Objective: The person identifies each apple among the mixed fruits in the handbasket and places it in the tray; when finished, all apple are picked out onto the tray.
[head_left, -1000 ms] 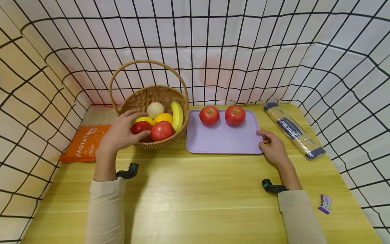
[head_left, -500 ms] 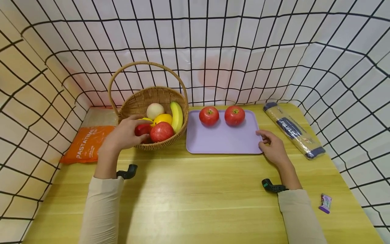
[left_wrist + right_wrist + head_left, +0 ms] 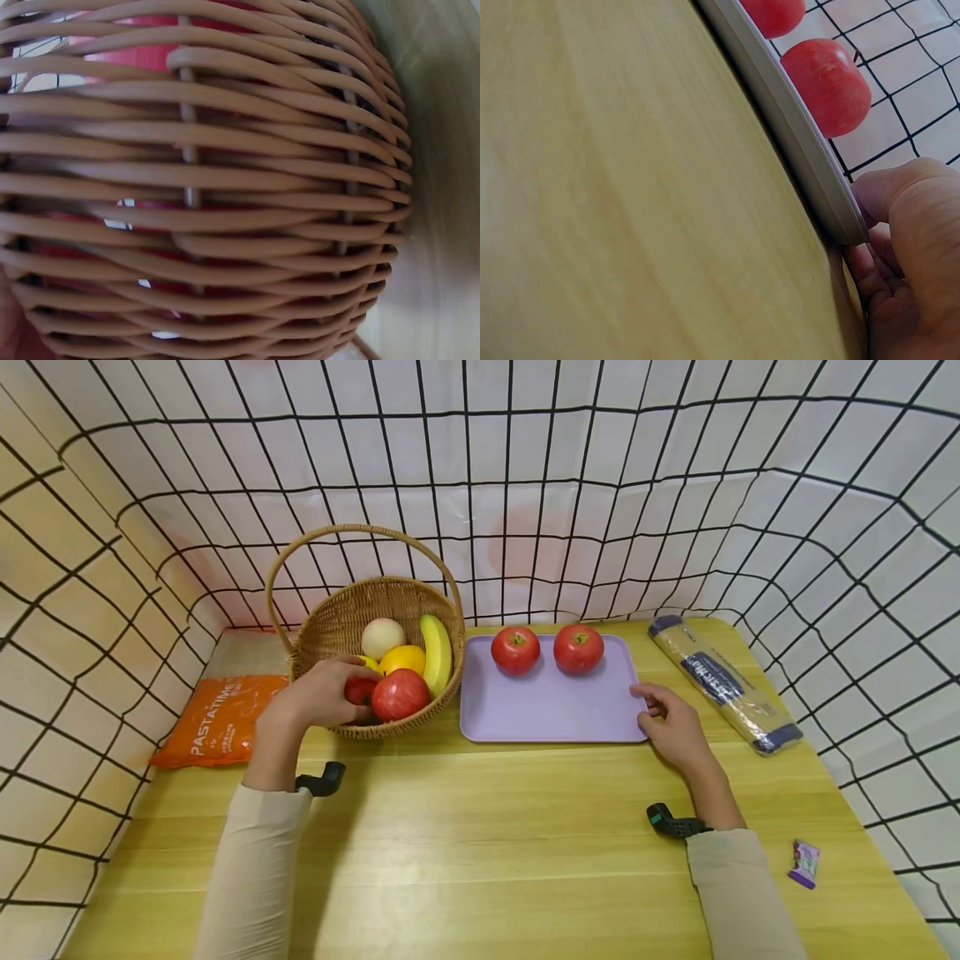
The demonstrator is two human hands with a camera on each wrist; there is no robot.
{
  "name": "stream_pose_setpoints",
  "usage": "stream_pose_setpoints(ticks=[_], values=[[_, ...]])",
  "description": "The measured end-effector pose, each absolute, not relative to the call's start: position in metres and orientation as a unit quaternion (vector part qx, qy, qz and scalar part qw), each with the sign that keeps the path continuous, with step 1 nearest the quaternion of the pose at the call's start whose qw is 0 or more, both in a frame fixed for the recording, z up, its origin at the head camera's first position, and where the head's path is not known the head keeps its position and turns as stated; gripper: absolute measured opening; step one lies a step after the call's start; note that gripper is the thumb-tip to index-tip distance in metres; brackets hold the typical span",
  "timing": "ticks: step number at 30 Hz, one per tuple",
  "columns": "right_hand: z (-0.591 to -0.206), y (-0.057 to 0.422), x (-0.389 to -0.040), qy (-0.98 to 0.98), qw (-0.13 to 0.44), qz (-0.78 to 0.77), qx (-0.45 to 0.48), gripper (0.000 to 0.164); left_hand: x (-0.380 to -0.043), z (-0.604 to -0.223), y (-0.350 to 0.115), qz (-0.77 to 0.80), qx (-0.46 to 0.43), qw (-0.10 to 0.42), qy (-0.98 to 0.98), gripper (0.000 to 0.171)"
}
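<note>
A wicker basket (image 3: 341, 618) with a tall handle holds several fruits. My left hand (image 3: 318, 693) reaches over its front left rim and grips a dark red apple (image 3: 360, 691), thumb in front and fingers over the far side. Beside that apple lie a lighter red apple (image 3: 401, 695), a banana (image 3: 437, 656), an orange-yellow fruit (image 3: 402, 659), a yellow fruit mostly hidden by the fingers, and a pale peach (image 3: 383, 638). My right hand (image 3: 673, 727) pinches the right edge of a purple tray (image 3: 551, 714). Two red apples (image 3: 515, 650) sit along its back.
An orange pasta bag (image 3: 225, 714) lies left of the basket. Right of the tray is a long clear-and-blue package (image 3: 723, 683). A small purple wrapped candy (image 3: 805, 863) lies near my right forearm. White walls with black grid netting (image 3: 540, 502) enclose the table's back and sides.
My left hand has gone lower into the basket and moved slightly right, its fingers closing round the dark red apple. The right hand stays at the tray's edge.
</note>
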State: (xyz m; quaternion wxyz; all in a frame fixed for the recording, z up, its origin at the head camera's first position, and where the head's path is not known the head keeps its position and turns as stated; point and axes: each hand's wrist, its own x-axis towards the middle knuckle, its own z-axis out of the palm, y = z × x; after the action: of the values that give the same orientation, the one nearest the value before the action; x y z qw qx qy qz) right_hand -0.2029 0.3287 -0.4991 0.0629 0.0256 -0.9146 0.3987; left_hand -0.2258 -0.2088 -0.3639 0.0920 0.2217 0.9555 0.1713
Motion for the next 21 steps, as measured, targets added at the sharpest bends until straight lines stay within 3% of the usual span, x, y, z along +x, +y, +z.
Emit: stream_pose_setpoints(ticks=[13,21], values=[[-0.4974,0.3288,-0.201,-0.914,0.057,0.402,0.024,0.047,-0.2316,-0.361,-0.2057,0.187,0.167,0.077,0.965,0.064],[-0.4948,0.3271,-0.2012,-0.913,0.056,0.404,0.027,0.046,-0.2278,-0.3577,-0.2079,0.222,0.128,-0.002,0.967,0.07]])
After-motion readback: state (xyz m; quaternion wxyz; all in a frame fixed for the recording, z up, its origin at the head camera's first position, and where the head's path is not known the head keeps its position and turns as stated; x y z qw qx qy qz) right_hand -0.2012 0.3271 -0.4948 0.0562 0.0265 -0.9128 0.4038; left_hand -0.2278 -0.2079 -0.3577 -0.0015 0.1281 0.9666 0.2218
